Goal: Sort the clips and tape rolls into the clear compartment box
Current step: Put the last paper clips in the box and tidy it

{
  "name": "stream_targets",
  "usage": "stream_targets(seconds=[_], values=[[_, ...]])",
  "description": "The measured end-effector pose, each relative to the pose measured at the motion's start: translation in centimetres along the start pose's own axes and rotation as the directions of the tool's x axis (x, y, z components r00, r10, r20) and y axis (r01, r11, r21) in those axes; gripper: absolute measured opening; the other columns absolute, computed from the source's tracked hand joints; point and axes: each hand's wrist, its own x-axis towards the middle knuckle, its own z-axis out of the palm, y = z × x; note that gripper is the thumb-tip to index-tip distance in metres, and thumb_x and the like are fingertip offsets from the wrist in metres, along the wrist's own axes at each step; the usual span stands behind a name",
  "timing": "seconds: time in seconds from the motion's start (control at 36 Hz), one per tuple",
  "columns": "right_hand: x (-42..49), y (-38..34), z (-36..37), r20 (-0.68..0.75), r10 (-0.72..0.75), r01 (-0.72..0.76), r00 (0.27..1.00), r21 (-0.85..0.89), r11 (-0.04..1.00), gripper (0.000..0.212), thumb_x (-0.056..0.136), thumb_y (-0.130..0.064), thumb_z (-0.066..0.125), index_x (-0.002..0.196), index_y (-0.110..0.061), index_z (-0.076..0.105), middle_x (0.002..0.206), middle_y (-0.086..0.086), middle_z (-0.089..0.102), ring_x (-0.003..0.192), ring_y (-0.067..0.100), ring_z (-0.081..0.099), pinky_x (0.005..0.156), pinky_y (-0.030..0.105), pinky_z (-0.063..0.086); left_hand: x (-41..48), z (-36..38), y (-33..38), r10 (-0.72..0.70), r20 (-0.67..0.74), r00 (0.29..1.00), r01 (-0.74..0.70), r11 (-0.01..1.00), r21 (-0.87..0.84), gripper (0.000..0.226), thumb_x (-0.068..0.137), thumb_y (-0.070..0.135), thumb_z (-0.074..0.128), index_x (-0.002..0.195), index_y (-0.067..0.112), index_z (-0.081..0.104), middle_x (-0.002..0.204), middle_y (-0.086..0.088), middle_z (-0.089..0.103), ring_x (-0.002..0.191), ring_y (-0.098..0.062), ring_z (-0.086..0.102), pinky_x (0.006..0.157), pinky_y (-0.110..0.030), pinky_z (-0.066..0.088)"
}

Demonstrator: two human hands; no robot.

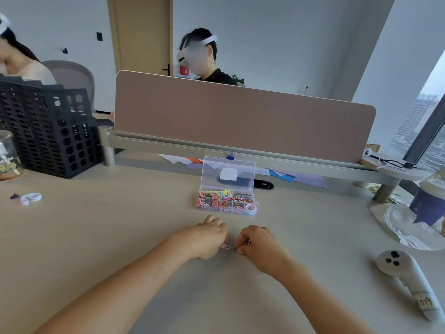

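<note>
Both hands are parked close together near the front-middle of the desk (120, 237). The left hand (209, 237) pinches a pale pink paper clip (225, 247) at its fingertips. The right hand (261, 245) is curled tight, thumb and finger nipping a small dark bit (237, 249). It's too tiny for me to say what it is, probably another clip.

The clear compartment box (201, 208) sits straight ahead of the gap between the hands, toward the desk's far edge. Its lid (228, 172) stands open at the back, and its long side runs left to right, parallel to that edge. Pink binder clips (208, 200) fill the left end and tape rolls (250, 209) the front-right corner.

Neither hand is really nearer; the left knuckles are maybe a touch closer. I'd guess a short reach forward does it. One white roll (30, 198) lies way off by the left edge.
</note>
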Motion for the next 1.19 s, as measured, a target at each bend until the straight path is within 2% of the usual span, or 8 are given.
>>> stream_targets(seconds=[0.11, 0.25, 0.42, 0.56, 0.78, 0.92, 1.03, 1.19], values=[[0.0, -0.2, 0.3, 0.033, -0.056, 0.061, 0.998, -0.143, 0.988, 0.012, 0.089, -0.017, 0.058, 0.099, -0.014, 0.064, 0.1, 0.002, 0.057, 0.09, 0.02, 0.055, 0.075, 0.027, 0.042, 0.0, -0.3, 0.5, -0.023, 0.041, 0.999, 0.02, 0.996, 0.089, 0.014, 0.097, 0.007, 0.043, 0.11, 0.003, 0.046, 0.119, -0.013, 0.04, 0.114, -0.028, 0.038, 0.093, -0.041, 0.043], [0.4, -0.2, 0.5, 0.034, -0.129, 0.133, 0.991, -0.355, 0.925, 0.017, 0.091, -0.008, 0.049, 0.106, -0.01, 0.057, 0.11, 0.009, 0.057, 0.096, 0.027, 0.058, 0.078, 0.032, 0.043, 0.1, -0.2, 0.3, 0.008, -0.072, 0.997, 0.004, 0.987, 0.161, 0.021, 0.091, -0.005, 0.041, 0.109, 0.004, 0.044, 0.121, -0.013, 0.04, 0.115, -0.028, 0.036, 0.086, -0.037, 0.039], [2.5, -0.2, -0.4, 0.019, -0.056, 0.059, 0.998, -0.343, 0.937, 0.018, 0.088, -0.006, 0.051, 0.101, -0.013, 0.062, 0.108, 0.008, 0.063, 0.095, 0.028, 0.061, 0.075, 0.032, 0.046, 1.4, -0.4, -1.3, -0.054, -0.059, 0.997, 0.055, 0.998, 0.018, 0.023, 0.094, -0.002, 0.042, 0.115, 0.008, 0.046, 0.133, -0.011, 0.036, 0.123, -0.028, 0.032, 0.101, -0.043, 0.038], [3.4, -0.2, -0.5, 0.084, -0.034, 0.064, 0.996, -0.379, 0.923, 0.022, 0.086, 0.0, 0.051, 0.105, -0.005, 0.061, 0.109, 0.012, 0.064, 0.096, 0.028, 0.063, 0.069, 0.029, 0.044, 2.0, -0.5, -0.9, -0.137, -0.068, 0.988, 0.138, 0.99, 0.021, 0.026, 0.093, -0.002, 0.039, 0.118, 0.006, 0.041, 0.13, -0.012, 0.036, 0.118, -0.028, 0.032, 0.093, -0.04, 0.037], [3.9, 0.3, -1.0, 0.073, -0.069, 0.094, 0.995, -0.425, 0.901, 0.022, 0.086, 0.005, 0.05, 0.103, 0.0, 0.062, 0.111, 0.017, 0.061, 0.1, 0.028, 0.06, 0.07, 0.026, 0.039, 2.2, 0.0, -1.0, -0.12, -0.102, 0.988, 0.123, 0.992, 0.03, 0.024, 0.094, 0.0, 0.039, 0.117, 0.006, 0.042, 0.13, -0.012, 0.035, 0.117, -0.027, 0.032, 0.094, -0.038, 0.036], [4.3, 0.8, -1.3, 0.091, -0.079, 0.11, 0.993, -0.411, 0.905, 0.02, 0.086, 0.003, 0.048, 0.1, -0.002, 0.062, 0.108, 0.014, 0.063, 0.093, 0.025, 0.062, 0.066, 0.025, 0.037, 2.4, -0.1, -1.2, -0.115, -0.094, 0.989, 0.114, 0.993, -0.02, 0.025, 0.095, 0.0, 0.04, 0.119, 0.007, 0.042, 0.129, -0.01, 0.037, 0.118, -0.025, 0.032, 0.096, -0.038, 0.037], [4.0, 0.8, -1.3, 0.082, -0.102, 0.126, 0.991, -0.405, 0.905, 0.023, 0.087, 0.003, 0.046, 0.107, -0.003, 0.056, 0.111, 0.014, 0.059, 0.097, 0.026, 0.058, 0.068, 0.026, 0.034, 2.4, 0.3, -1.3, -0.1, -0.138, 0.985, 0.097, 0.995, -0.031, 0.023, 0.094, -0.001, 0.041, 0.115, 0.009, 0.043, 0.126, -0.009, 0.039, 0.116, -0.025, 0.033, 0.094, -0.037, 0.038], [3.8, 1.5, -1.1, 0.087, -0.096, 0.118, 0.992, -0.302, 0.946, 0.02, 0.087, 0.0, 0.045, 0.099, -0.014, 0.053, 0.105, 0.005, 0.057, 0.078, 0.016, 0.044, 0.067, 0.025, 0.035, 2.4, 0.7, -1.8, -0.058, -0.161, 0.985, 0.043, 0.994, -0.098, 0.022, 0.093, -0.003, 0.042, 0.107, 0.013, 0.044, 0.12, -0.006, 0.044, 0.113, -0.024, 0.036, 0.095, -0.037, 0.039]])
